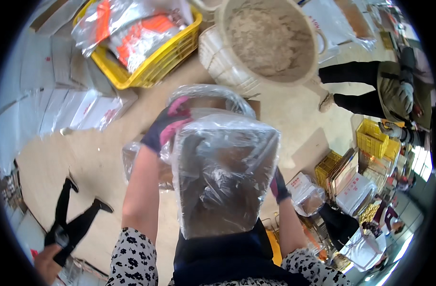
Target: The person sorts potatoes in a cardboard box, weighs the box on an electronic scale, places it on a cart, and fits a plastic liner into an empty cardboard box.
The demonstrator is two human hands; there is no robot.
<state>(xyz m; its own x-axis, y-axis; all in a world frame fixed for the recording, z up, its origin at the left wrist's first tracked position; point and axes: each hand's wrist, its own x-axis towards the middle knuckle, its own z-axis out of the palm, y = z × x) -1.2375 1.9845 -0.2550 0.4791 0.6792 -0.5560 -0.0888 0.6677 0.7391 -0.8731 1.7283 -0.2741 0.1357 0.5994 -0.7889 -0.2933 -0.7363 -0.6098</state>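
Observation:
In front of my body is a cardboard box lined with a clear plastic bag (pixel 225 178), its opening facing up at me. My left hand (pixel 171 123), in a dark and pink glove, grips the box and its plastic at the far left corner. At the right side my right hand (pixel 279 186), gloved the same way, holds the box; its fingers are mostly hidden behind the wall. More plastic-wrapped cardboard shows beneath on the left (pixel 132 161). Beyond the far edge, another plastic-lined box (pixel 253 105) is partly covered.
A yellow crate (pixel 160 66) holds silver and orange plastic bags. Next to it stands a big dusty tub (pixel 221 32). White cartons (pixel 64 107) line the left. People stand at right and lower left. Yellow crates (pixel 371 137) and a lined carton (pixel 307 195) are at the right.

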